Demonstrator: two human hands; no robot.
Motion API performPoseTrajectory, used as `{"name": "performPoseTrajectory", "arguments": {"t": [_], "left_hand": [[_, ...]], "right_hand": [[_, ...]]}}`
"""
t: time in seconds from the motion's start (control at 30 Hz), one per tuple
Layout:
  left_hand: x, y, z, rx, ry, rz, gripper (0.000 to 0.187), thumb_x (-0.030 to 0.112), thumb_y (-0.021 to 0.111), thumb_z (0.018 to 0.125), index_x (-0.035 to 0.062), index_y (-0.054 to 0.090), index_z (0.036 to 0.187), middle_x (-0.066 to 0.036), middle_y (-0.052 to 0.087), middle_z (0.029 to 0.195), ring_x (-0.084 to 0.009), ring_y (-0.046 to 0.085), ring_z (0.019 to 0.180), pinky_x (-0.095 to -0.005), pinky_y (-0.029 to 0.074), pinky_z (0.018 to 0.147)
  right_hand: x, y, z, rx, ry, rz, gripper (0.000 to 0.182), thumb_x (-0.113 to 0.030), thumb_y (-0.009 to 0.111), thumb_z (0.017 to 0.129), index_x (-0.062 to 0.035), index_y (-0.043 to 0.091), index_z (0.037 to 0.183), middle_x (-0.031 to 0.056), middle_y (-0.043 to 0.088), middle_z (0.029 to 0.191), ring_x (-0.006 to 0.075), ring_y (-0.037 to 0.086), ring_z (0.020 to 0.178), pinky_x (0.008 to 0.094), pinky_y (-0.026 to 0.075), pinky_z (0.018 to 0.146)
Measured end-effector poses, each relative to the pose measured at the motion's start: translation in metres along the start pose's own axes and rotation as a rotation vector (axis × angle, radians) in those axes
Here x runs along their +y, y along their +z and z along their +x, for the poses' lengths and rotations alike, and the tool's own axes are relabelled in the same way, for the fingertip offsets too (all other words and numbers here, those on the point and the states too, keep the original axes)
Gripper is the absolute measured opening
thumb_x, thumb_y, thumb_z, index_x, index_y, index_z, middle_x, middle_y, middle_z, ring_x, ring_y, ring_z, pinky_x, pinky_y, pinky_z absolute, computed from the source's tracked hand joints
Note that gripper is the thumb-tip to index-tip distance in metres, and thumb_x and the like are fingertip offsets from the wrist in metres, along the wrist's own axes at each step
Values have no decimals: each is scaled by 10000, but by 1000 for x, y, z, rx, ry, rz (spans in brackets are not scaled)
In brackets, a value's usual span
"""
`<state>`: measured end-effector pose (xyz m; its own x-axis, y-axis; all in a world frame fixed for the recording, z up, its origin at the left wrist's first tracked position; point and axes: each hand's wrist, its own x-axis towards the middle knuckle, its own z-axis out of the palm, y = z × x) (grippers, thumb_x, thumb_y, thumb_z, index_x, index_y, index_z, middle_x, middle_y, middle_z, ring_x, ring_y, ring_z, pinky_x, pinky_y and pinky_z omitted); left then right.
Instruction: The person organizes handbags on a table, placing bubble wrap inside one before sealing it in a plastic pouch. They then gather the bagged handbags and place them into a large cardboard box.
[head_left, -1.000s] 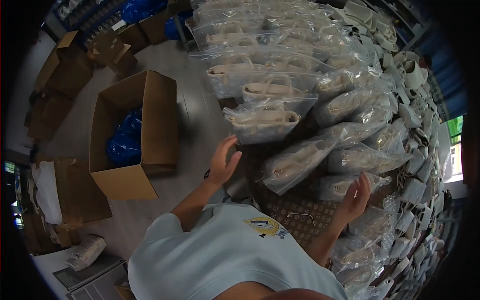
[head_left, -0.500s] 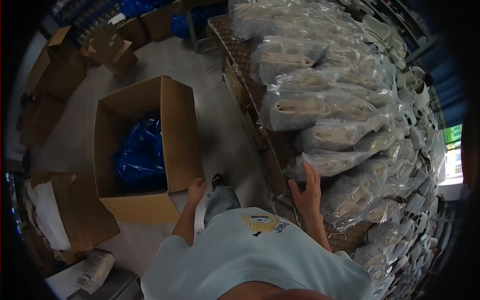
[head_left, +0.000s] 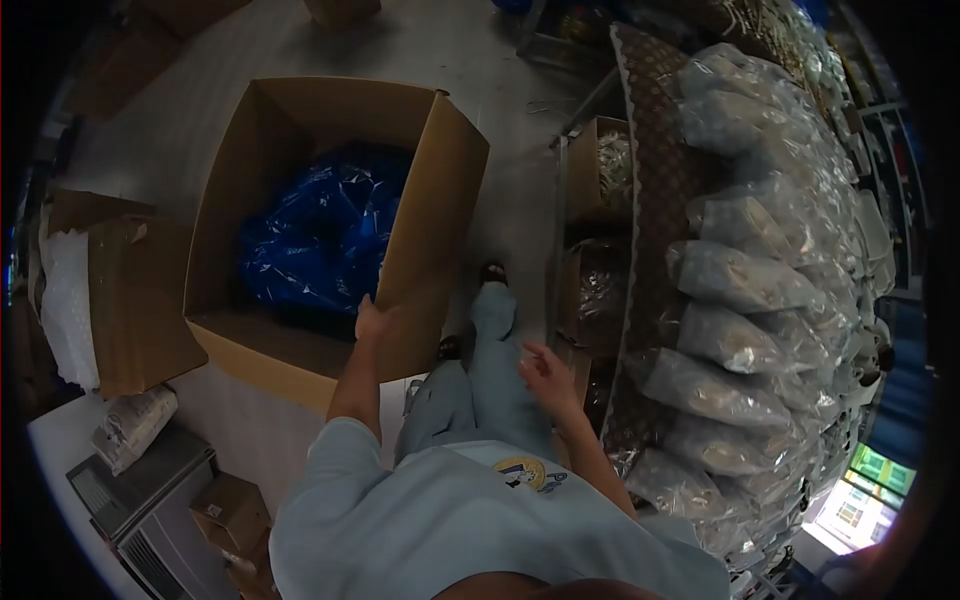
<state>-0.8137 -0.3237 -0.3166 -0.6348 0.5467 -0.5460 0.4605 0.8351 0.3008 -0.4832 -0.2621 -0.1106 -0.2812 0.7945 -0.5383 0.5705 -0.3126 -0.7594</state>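
Observation:
My left hand is closed over the rim of a big open cardboard box, at its near right corner. Crumpled blue plastic lies inside the box. My right hand hovers over my right leg with nothing in it, fingers loosely bent and apart. To its right, clear plastic bags holding pale shoes lie in rows on a brown patterned table cover.
Under the table edge stand cardboard boxes with plastic-wrapped contents. Another carton with white wrap is at the left. A grey cabinet carries a wrapped packet. My feet stand between the box and the table.
My right hand has moved away from the bagged shoes to above my leg. My left hand stays at the box corner, now further over its rim. The view has turned.

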Motion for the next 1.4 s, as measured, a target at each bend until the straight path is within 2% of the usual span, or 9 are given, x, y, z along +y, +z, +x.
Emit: {"name": "performPoseTrajectory", "arguments": {"t": [0.13,0.4,0.63,0.9,0.97,1.17,1.27,1.3,1.4], "left_hand": [[28,0,6,-59,-225,-118,750,428,703,669,127,430,1299,-136,577,1159,-309,565,1038,-390,463,850],[37,5,0,19,-344,-51,516,369,695,708,219,568,1186,-109,650,1005,-291,616,928,-388,487,802],[48,5,10,176,-422,-142,390,335,691,730,204,631,1093,-91,659,984,-286,633,855,-371,504,758],[22,-45,117,206,-445,-127,416,366,660,773,142,604,1119,-117,652,1000,-272,628,905,-343,494,772],[-17,-41,144,392,-408,-1029,594,438,607,818,49,492,1253,-173,541,1219,-277,506,1148,-330,396,943],[-114,-104,312,716,-994,-219,1181,590,700,648,-52,49,1396,-270,277,1388,-337,344,1270,-369,301,1031],[-145,-129,357,683,-1170,-413,1148,517,692,696,-44,-28,1392,-279,349,1328,-360,386,1220,-375,353,987],[-137,-137,360,794,-1161,-758,865,422,688,737,-35,276,1345,-236,460,1255,-354,510,1085,-445,465,857],[-174,-133,353,610,-940,-978,468,276,578,832,-27,493,1179,-204,546,1149,-333,543,988,-423,468,833]], "right_hand": [[15,37,158,-174,27,70,646,-316,634,837,-80,329,1356,67,640,984,149,607,890,287,483,749],[-86,102,374,-616,467,-15,1094,-569,644,734,-109,-57,1435,199,154,1464,348,214,1333,550,315,980],[-105,171,437,-607,359,68,1120,-462,669,758,-56,-148,1407,202,276,1403,321,415,1203,424,417,937],[-145,274,529,-602,238,-52,989,-374,607,797,11,-67,1409,250,404,1304,327,474,1145,388,414,938],[-141,291,547,-540,224,-144,964,-377,588,801,27,-41,1409,261,430,1279,333,472,1146,372,406,942],[-127,287,549,-517,184,-101,890,-347,567,808,19,30,1416,242,458,1258,320,468,1152,338,387,938],[-125,279,546,-484,84,22,809,-304,574,815,-17,108,1411,212,462,1245,293,469,1147,337,385,936],[-124,275,544,-492,85,54,776,-283,575,818,-31,132,1404,204,460,1241,287,468,1144,342,383,938],[-125,280,546,-492,106,60,759,-267,579,822,-43,145,1402,198,457,1237,286,468,1138,345,383,939]]}}
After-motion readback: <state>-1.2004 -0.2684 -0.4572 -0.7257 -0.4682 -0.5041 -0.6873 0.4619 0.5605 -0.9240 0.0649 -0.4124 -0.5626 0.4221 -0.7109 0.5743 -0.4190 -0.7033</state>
